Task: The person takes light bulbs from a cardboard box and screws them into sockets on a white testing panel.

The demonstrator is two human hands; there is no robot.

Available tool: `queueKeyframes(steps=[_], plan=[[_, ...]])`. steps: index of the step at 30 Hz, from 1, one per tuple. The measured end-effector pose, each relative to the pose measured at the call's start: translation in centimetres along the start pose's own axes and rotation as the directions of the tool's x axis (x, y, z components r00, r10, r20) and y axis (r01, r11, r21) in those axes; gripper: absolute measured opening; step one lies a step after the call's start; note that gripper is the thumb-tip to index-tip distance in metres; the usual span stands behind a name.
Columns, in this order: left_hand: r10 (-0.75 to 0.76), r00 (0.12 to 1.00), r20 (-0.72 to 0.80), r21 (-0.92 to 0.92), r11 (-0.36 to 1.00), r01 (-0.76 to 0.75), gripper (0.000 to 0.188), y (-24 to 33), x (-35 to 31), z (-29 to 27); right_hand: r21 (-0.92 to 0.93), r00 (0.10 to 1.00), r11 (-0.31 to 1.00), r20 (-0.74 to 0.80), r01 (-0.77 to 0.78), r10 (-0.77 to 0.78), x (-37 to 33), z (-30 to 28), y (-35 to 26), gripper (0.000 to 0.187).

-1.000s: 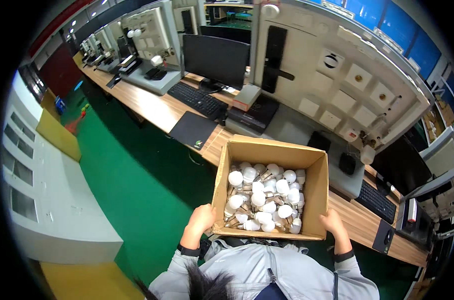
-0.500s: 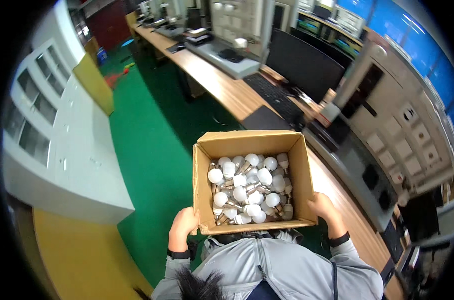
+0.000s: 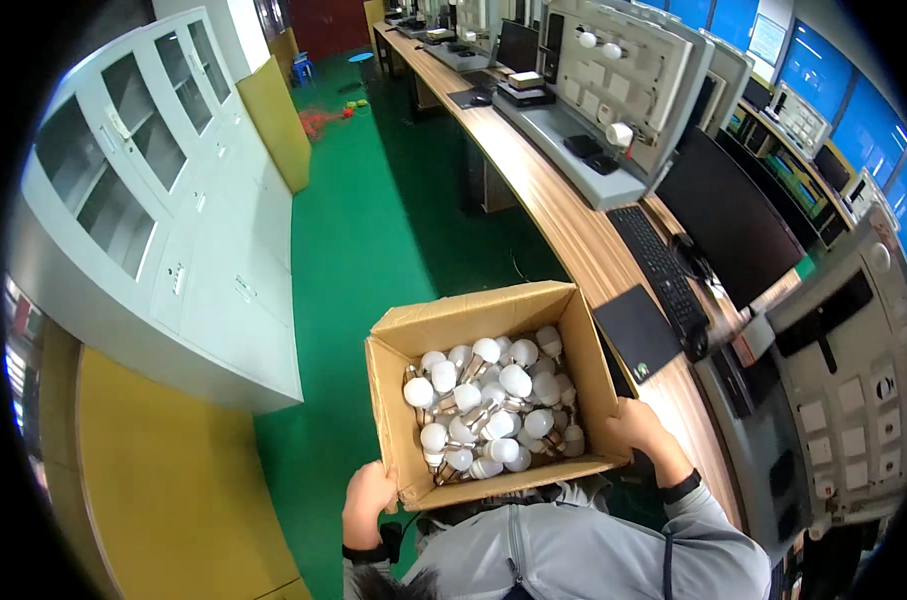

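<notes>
I carry an open brown cardboard box (image 3: 473, 322) in front of my chest, over the green floor. Several white light bulbs (image 3: 488, 410) fill its bottom. My left hand (image 3: 366, 502) grips the box's near left corner from below. My right hand (image 3: 636, 427) holds the near right side of the box. Both sleeves are grey, and a dark band sits on each wrist.
A long wooden bench (image 3: 563, 215) runs along my right with a keyboard (image 3: 659, 265), a black monitor (image 3: 725, 220), a black pad (image 3: 638, 331) and grey test panels (image 3: 633, 70). White-grey cabinets (image 3: 163, 200) line the left, with yellow panels (image 3: 153, 480) beside them. Green floor (image 3: 373, 220) lies ahead.
The view has swung left: the bench that lay behind the box now runs along my right and the cabinets fill the left. The box stays in both hands.
</notes>
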State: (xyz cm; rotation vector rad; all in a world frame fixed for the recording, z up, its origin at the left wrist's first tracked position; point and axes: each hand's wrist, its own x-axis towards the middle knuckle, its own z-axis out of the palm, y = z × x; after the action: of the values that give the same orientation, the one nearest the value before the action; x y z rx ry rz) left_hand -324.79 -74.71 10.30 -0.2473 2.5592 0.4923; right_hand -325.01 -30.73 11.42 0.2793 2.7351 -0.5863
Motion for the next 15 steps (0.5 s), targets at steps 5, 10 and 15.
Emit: queueKeyframes(steps=[5,10,15], plan=[[0.050,0.999,-0.013,0.004,0.999,-0.050,0.039,1.2,9.4,-0.5,0.002,0.998,1.000,-0.059,0.000,0.000,8.8,-0.1,-0.6,0.025],[0.123,0.992,-0.041,0.016,0.992,-0.122,0.040,4.7,20.5,-4.9,-0.021,0.991,0.999,-0.129,-0.049,0.046,18.7,-3.0,-3.2,0.027],[0.160,0.987,0.004,0.045,0.986,-0.160,0.039,9.6,29.7,-10.5,0.001,0.983,0.991,-0.125,-0.132,0.131,26.9,-5.6,-4.4,0.028]])
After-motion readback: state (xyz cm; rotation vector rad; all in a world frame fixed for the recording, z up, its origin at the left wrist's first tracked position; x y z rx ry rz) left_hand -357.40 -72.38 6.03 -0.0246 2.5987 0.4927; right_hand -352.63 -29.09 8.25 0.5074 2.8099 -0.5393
